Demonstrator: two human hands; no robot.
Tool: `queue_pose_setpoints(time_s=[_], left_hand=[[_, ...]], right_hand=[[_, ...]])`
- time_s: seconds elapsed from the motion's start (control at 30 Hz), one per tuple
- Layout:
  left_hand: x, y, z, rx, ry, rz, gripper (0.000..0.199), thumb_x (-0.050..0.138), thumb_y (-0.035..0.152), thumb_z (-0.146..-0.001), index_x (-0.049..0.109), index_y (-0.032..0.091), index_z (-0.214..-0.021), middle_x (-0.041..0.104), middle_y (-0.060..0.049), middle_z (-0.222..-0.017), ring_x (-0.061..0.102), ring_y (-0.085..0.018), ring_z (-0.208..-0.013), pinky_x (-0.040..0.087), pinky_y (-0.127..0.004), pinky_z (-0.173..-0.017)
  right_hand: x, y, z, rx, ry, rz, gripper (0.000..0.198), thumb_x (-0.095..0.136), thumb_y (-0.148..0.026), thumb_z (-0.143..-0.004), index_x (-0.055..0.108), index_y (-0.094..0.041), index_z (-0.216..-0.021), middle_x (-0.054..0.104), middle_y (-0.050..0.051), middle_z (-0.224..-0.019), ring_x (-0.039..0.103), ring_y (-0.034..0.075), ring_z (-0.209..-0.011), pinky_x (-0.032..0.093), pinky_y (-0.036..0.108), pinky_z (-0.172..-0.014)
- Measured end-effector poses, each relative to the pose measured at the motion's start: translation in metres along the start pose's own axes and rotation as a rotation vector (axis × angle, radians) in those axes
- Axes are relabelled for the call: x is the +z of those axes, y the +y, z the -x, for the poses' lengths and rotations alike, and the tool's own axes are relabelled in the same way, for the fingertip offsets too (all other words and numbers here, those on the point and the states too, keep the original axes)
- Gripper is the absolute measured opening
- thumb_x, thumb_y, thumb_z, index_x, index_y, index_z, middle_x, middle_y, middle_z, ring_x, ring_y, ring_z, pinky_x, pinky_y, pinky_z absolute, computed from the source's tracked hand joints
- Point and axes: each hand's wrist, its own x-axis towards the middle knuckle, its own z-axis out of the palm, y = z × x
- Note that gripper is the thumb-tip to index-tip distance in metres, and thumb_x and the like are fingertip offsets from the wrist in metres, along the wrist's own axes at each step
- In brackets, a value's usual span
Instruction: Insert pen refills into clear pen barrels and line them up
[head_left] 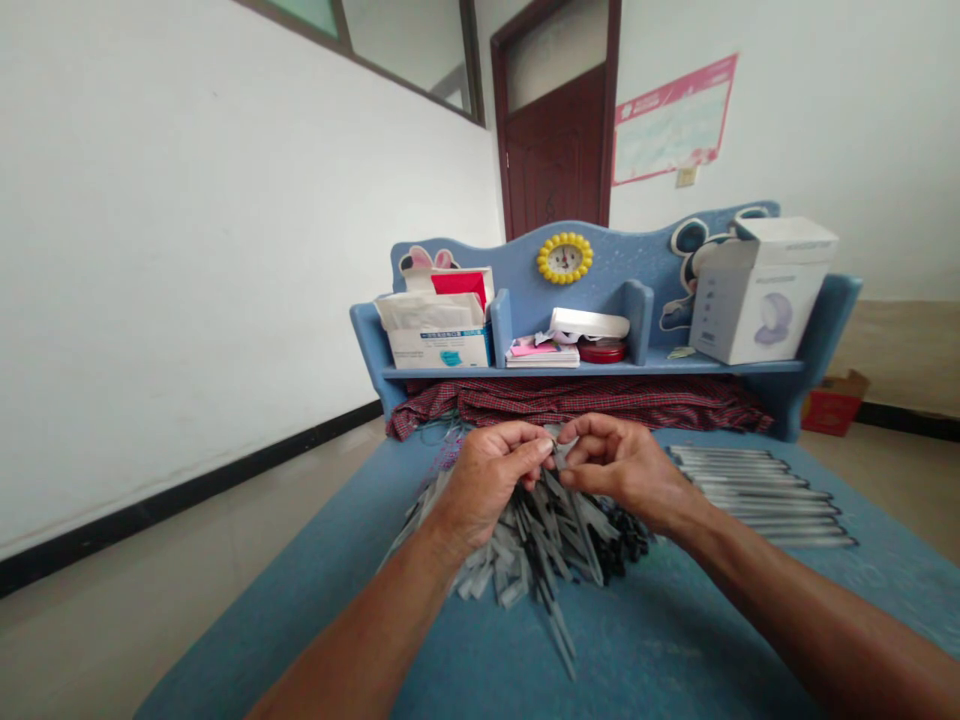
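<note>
On my feed, the left hand and right hand both pinch a small greyish piece just below the frame's centre, neither clearly nearer. Fingers hide its long axis; grey strips lie heaped beneath, lower centre.

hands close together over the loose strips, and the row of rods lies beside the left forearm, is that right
No, the row of rods lies beside the right forearm, as the head view shows. The left hand and right hand are indeed close together over the loose strips.
</note>
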Motion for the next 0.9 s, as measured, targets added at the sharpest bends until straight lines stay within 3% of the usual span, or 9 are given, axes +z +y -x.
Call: queue_pose_setpoints(time_s=[0.33, 0.7, 0.9], left_hand=[[0.0003, 0.0027, -0.0003, -0.007, 0.018, -0.093, 0.019, 0.067, 0.031, -0.069, 0.067, 0.013, -0.068, 0.057, 0.001, -0.055, 0.044, -0.008, -0.046, 0.033, -0.022, -0.046], [0.0008, 0.0065, 0.0015, -0.050, -0.015, 0.043, 0.017, 0.070, 0.029, -0.065, 0.068, 0.013, -0.069, 0.059, 0.000, -0.056, 0.045, -0.007, -0.045, 0.033, -0.021, -0.045], [-0.0012, 0.0056, 0.0016, -0.077, -0.050, 0.052, 0.016, 0.069, 0.029, -0.067, 0.066, 0.013, -0.068, 0.059, 0.001, -0.054, 0.045, -0.006, -0.042, 0.031, -0.020, -0.044]], right_hand=[[0.0018, 0.0034, 0.0022, -0.065, -0.013, 0.127, 0.038, 0.067, -0.013, -0.065, 0.047, -0.019, -0.096, 0.057, -0.007, -0.062, 0.048, 0.008, -0.052, 0.036, 0.020, -0.050], [0.0026, 0.0004, 0.0008, -0.017, -0.040, -0.022, 0.034, 0.076, -0.025, -0.061, 0.050, -0.018, -0.081, 0.058, -0.005, -0.064, 0.050, 0.008, -0.054, 0.037, 0.021, -0.050], [0.0023, 0.0007, 0.0001, -0.012, -0.049, -0.088, 0.045, 0.079, -0.024, -0.060, 0.047, -0.019, -0.091, 0.060, -0.006, -0.061, 0.050, 0.008, -0.051, 0.037, 0.022, -0.052]])
